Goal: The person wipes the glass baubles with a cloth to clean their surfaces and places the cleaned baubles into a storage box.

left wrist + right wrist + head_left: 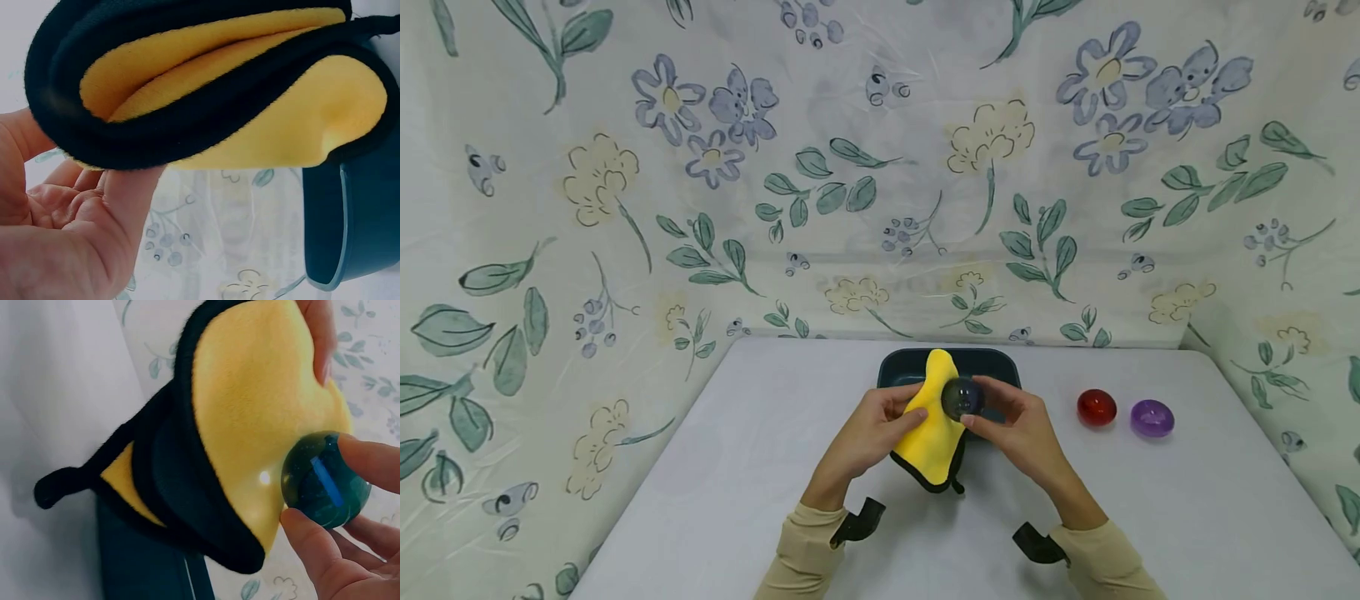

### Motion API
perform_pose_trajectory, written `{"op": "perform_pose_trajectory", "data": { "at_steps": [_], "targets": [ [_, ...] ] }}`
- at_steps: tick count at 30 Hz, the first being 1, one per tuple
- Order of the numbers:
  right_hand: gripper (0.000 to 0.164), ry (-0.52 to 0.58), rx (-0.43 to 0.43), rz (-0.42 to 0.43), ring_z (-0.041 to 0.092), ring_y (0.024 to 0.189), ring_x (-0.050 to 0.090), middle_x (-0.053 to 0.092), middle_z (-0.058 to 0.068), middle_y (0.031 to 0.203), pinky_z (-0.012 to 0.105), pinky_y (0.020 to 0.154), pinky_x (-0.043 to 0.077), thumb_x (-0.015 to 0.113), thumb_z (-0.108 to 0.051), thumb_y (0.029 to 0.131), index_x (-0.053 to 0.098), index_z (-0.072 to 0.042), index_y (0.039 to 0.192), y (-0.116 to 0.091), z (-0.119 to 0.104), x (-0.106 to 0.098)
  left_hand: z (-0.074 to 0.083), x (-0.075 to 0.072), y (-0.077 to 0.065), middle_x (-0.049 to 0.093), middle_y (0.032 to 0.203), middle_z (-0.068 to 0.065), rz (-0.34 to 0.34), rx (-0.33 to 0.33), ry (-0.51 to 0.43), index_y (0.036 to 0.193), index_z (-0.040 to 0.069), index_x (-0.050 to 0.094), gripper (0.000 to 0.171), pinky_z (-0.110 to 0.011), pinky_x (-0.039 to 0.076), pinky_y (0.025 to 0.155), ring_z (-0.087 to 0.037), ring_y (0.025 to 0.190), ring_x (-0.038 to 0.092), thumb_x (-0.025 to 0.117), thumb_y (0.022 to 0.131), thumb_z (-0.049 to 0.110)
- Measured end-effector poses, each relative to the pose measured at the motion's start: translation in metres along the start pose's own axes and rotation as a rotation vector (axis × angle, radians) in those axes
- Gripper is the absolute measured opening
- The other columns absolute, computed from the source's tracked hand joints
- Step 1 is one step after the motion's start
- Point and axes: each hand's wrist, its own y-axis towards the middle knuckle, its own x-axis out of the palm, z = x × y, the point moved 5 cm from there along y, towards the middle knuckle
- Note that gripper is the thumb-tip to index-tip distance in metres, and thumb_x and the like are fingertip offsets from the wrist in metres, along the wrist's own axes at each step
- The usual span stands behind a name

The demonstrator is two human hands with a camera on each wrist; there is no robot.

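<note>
A folded yellow cloth [931, 437] with black edging and a small black loop hangs from my left hand [874, 427], which pinches it between thumb and fingers. My right hand [1017, 423] holds a dark, see-through glass-like ball [962, 399] by thumb and fingertips. The ball is against or just in front of the cloth's right side; the head view does not settle which. In the right wrist view, the ball [325, 481] looks dark green with a blue streak of light on it, close to the yellow face of the cloth [256, 394].
Behind the hands stands a dark teal tray [901, 363], partly covered by the cloth. To the right on the white table [715, 467] lie a shiny red ball [1097, 408] and a purple one [1152, 418]. Flower-patterned sheeting [880, 167] surrounds the table's back and sides.
</note>
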Motion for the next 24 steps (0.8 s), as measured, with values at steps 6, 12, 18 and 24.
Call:
{"op": "perform_pose_trajectory", "data": {
  "at_steps": [6,12,18,24],
  "targets": [
    [0.061,-0.025,0.041,-0.014,0.034,0.118,0.066,0.06,0.016,0.147,0.04,0.098,0.06,0.083,-0.017,0.087,0.06,-0.007,0.143,-0.001,0.0005,0.001,0.0013,-0.0038,-0.0013,0.073,0.12,-0.026,0.034,0.013,0.004,0.15,-0.002,0.05,0.048,-0.036,0.064,0.084,-0.023,0.093,0.075,0.059,0.104,0.013],
    [0.066,-0.016,0.024,-0.068,0.041,0.122,0.066,0.054,0.019,0.152,0.033,0.092,0.062,0.083,-0.016,0.087,0.057,-0.005,0.146,-0.0032,0.0001,0.0031,0.0019,-0.006,-0.0024,0.073,0.12,-0.025,0.061,0.017,0.005,0.149,-0.001,0.052,0.047,-0.035,0.064,0.082,-0.021,0.092,0.075,0.059,0.104,0.013],
    [0.062,-0.002,-0.003,-0.1,0.045,0.123,0.066,0.056,0.022,0.147,0.034,0.091,0.062,0.083,-0.013,0.086,0.06,-0.007,0.144,-0.0058,-0.0017,0.0029,0.0033,-0.0045,-0.0044,0.072,0.122,-0.026,0.069,0.017,-0.006,0.148,-0.002,0.052,0.047,-0.036,0.064,0.083,-0.022,0.092,0.075,0.06,0.104,0.013],
    [0.063,0.0,0.019,-0.115,0.045,0.123,0.067,0.054,0.025,0.15,0.034,0.089,0.063,0.085,-0.016,0.085,0.061,-0.004,0.142,-0.006,-0.0036,0.0018,0.0056,-0.0053,-0.0061,0.072,0.122,-0.025,0.093,0.021,0.003,0.147,-0.002,0.053,0.046,-0.035,0.064,0.082,-0.02,0.091,0.074,0.06,0.104,0.014]
  ]
}}
